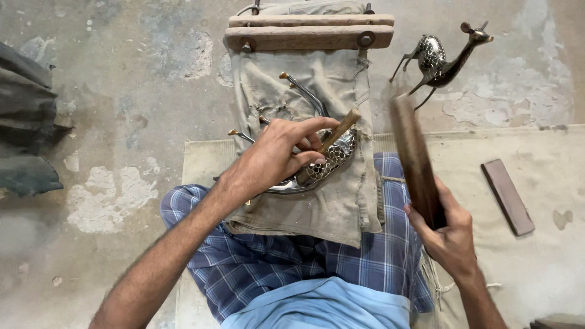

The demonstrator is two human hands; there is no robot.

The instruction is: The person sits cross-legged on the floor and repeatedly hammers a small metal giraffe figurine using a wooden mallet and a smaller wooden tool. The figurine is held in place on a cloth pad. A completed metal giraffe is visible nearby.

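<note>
Patchy concrete floor (140, 79), beige mat (548, 183) (perhaps canvas), deer figurine (442, 58)

Bare floor (122, 91) left lies open; right — deer figurine (442, 58), flat bar (507, 196) obstruct.

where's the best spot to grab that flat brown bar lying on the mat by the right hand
Probably the bar is best pinched across its narrow width near the middle, coming straight down from above. It lies flat on the mat, both long edges bare, with nothing touching it, so fingers fit either side. The right hand is nearest but holds a wooden stick.
</note>
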